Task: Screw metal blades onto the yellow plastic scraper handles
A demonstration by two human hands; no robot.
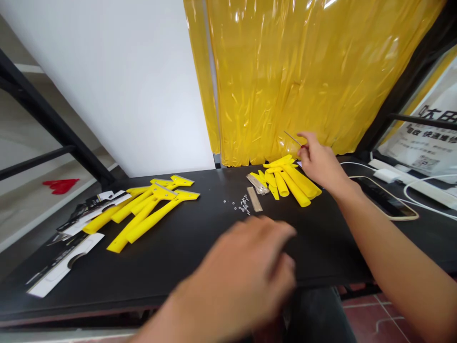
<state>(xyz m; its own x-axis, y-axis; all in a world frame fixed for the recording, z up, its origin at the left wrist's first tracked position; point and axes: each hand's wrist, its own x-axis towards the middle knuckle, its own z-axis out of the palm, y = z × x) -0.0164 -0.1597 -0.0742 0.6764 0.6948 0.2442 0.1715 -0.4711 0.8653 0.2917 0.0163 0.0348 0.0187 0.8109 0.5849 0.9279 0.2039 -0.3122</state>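
My right hand [317, 159] is closed around a screwdriver [293, 138]; its thin metal shaft points up and left, and a bit of red shows at the fingers. Just below that hand lies a pile of yellow plastic scraper parts [296, 183]. My left hand [246, 262], blurred, hovers over the table's front part, its thumb and index finger apart and no object visible in it. Beyond it are small metal nuts or screws [244, 205] and several flat metal strips [254, 199]. Yellow scrapers [153, 216] with metal-edged heads lie together on the left.
Black and white cards [67, 267] lie at the table's left end. A phone [383, 197], white cables and a power strip [410, 183] are at the right. Yellow plastic curtain strips [303, 81] and a white panel [124, 85] stand behind the black table [210, 228].
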